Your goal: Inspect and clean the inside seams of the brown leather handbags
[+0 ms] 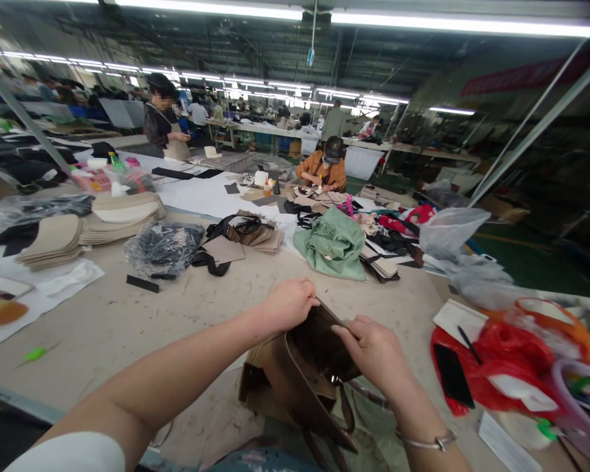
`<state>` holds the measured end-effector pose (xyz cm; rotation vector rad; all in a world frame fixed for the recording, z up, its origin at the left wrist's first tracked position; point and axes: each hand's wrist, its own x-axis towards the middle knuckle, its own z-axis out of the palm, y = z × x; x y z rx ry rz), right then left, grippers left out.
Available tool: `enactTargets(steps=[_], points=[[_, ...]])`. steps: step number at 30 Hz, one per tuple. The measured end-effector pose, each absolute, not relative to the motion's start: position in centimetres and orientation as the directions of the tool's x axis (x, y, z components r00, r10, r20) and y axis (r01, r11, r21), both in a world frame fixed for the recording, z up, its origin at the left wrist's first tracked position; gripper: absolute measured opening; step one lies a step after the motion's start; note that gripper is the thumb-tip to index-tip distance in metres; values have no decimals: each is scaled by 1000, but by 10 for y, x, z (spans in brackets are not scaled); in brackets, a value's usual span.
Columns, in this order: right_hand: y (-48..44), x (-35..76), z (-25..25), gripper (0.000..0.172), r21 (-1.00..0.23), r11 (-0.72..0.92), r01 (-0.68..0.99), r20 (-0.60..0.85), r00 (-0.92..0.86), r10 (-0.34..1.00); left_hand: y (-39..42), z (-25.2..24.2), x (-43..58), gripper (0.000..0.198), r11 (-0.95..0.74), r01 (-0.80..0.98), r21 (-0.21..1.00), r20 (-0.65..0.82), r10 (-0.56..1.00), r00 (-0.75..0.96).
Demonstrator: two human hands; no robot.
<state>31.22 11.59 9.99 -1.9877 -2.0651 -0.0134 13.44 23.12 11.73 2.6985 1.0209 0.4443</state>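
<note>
A brown bag (pixel 295 377) is tilted at the near edge of the worktable, its mouth gaping and its dark inside showing. Along the far rim, my left hand (pixel 291 303) pinches the edge with closed fingers. On the right part of the same rim, my right hand (pixel 371 344) grips with the thumb on top; its other fingers are partly hidden. Thin straps hang from the bag's near side, and a small shiny metal spot shows by the opening. Greyish-green cloth lies beneath it.
A green cloth bundle (pixel 332 242), a plastic-wrapped black bundle (pixel 164 248) and stacked beige panels (pixel 122 216) lie across the table (pixel 187 328). To the right are a phone (pixel 453 375), red plastic bag (pixel 514 357) and purple basket (pixel 563 393). A co-worker (pixel 327 167) sits opposite.
</note>
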Motion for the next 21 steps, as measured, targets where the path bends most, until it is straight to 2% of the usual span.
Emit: enactTargets(steps=[5,11,14,15,19,21], points=[[115,312,113,38,-239,49,970,128,-19,992,229,116,134,15,-721,626,295,191,687,701],[134,296,128,39,-81,26,996,82,-20,996,229,116,134,15,-700,639,318,183,707,684],[144,289,125,36,-37,57,998,72,-54,996,228,118,127,12,-698,605,383,200,702,684],[145,288,123,35,-30,65,997,79,-62,995,225,120,122,21,-695,590,410,210,702,680],[150,292,116,32,-19,67,998,144,-63,988,199,127,105,96,-691,566,449,214,699,683],[152,296,113,33,-18,74,997,160,-70,985,187,128,99,107,-679,589,437,150,701,697]])
